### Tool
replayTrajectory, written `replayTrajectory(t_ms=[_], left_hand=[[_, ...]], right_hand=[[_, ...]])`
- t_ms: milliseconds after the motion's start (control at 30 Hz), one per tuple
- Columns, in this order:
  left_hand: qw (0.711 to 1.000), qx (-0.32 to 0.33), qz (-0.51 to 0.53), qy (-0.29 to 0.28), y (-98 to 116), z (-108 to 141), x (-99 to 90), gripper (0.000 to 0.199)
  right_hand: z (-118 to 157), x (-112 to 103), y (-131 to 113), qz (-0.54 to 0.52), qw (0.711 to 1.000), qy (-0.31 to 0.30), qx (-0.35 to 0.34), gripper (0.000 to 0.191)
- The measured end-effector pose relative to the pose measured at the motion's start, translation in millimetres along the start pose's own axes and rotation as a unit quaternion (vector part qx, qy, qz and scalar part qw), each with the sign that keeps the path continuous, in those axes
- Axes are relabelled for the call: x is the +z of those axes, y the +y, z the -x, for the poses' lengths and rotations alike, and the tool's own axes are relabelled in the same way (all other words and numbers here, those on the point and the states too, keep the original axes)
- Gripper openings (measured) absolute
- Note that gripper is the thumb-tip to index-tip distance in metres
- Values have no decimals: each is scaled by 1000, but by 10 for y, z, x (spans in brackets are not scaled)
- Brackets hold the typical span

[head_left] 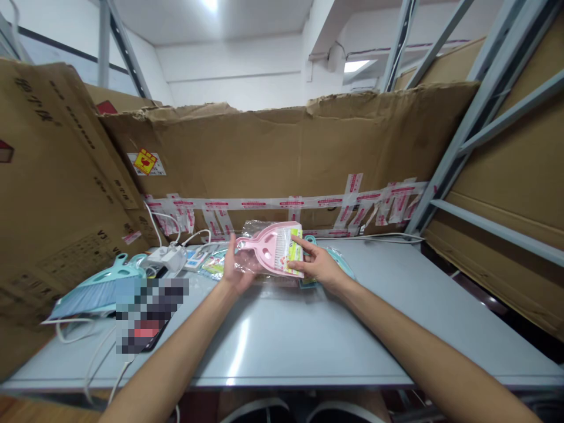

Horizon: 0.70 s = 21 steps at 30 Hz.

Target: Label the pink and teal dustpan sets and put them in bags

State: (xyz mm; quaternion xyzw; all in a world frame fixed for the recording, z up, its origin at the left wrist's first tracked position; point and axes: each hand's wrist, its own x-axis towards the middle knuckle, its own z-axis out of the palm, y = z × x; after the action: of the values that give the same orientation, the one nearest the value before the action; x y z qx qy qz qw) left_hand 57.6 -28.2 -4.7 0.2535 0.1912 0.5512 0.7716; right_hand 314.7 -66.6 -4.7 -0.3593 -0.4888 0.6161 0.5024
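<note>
A pink dustpan and brush set [265, 249] with a yellow-green label card is held up over the middle of the table. Clear plastic wrapping shows around its handle and along its lower side. My left hand [238, 269] is at the handle end, thumb raised and fingers behind the plastic, supporting it. At the other end, my right hand [319, 265] grips the label edge with its fingers spread along the card. Behind it, partly hidden, lie turquoise pieces [341, 261] on the table, and another bagged item [214, 264] is left of my left hand.
A turquoise dustpan with a blue brush [103, 288] lies on the left. Near it are a pixelated phone-like device [154, 317], a white plug strip [170, 257] and loose white cables. Taped cardboard [264, 158] walls the back of the grey table [308, 346]; metal shelf posts flank it.
</note>
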Motion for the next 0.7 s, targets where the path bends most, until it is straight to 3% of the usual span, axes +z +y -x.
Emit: replayTrajectory(t_ms=[133,333,533,700], left_hand=[[996,20,-33,76,35,-78,-70,53],[999,41,7,30,14,-53,-30,60],[997,48,-3,61,-4,-18,34,58],[997,45,-1,69,-33,-15,39,57]], right_hand=[[-64,-89,-4,11,999,11,-42,106],[-195,-239,62,9,987,106,-117,57],[-219,-212,105,-57,997,34,-49,52],[-202,-170,110,-103,995,13,-3,42]])
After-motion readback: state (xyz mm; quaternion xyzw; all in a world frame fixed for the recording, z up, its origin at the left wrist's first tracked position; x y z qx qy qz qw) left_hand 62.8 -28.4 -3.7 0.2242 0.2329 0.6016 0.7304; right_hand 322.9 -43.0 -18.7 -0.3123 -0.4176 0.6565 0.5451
